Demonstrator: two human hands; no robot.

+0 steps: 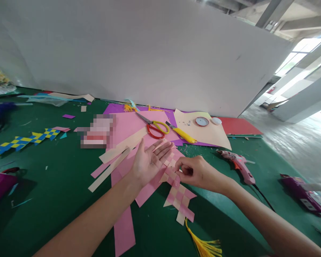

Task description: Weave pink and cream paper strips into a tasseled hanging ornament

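My left hand (pixel 151 160) is held palm up with its fingers stretched out. A tiny dark speck (pixel 151 163) lies in its palm, too small to name. My right hand (pixel 196 171) is closed in a pinch over the woven pink and cream paper strip (pixel 179 196); whatever sits between its fingertips is too small to make out. From the lower end of that strip hangs a yellow tassel (pixel 203 244). Part of the woven piece is hidden behind my hands. Under my left hand lie pink paper sheets (pixel 125 121) and loose cream strips (pixel 109 171).
Scissors (pixel 156 129) and a yellow utility knife (pixel 182 132) lie beyond my hands. Near them, a round tin (pixel 202 121) rests on cream paper (pixel 216 137). A pink glue gun (pixel 239 164) is at right, a blue-yellow woven strip (pixel 24 141) at left. A grey panel (pixel 139 53) stands behind.
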